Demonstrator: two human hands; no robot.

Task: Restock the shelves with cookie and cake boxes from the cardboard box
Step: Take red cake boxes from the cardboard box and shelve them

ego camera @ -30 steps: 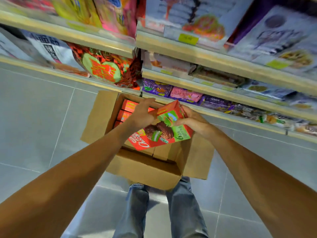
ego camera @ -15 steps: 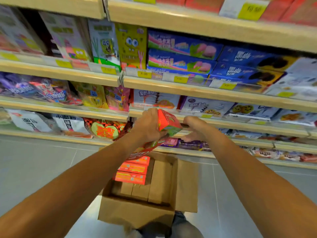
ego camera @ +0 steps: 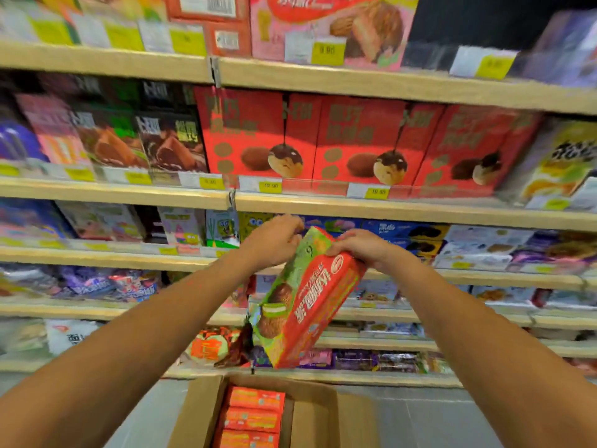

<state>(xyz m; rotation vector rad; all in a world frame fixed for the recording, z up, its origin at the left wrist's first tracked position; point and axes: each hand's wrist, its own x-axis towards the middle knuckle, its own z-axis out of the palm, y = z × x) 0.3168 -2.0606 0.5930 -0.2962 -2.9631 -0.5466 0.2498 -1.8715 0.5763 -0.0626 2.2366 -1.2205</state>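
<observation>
A red and green cake box (ego camera: pixel 307 299) hangs tilted in front of the shelves, top end up. My left hand (ego camera: pixel 274 240) grips its upper left corner and my right hand (ego camera: pixel 361 248) grips its upper right edge. Below, on the floor, the open cardboard box (ego camera: pixel 316 415) holds a stack of red cake boxes (ego camera: pixel 253 415) along its left side. The shelf unit (ego camera: pixel 387 88) rises ahead, with a row of large red cookie boxes (ego camera: pixel 358 143) on the shelf above my hands.
Several wooden shelves (ego camera: pixel 97 189) full of snack boxes and bags fill the view, with yellow price tags (ego camera: pixel 270 186) along their edges. Grey tiled floor (ego camera: pixel 436 421) shows beside the cardboard box.
Both hands have lifted the cake box from just above the cardboard box up to shelf height. The view has tilted upward, bringing higher shelves into sight.
</observation>
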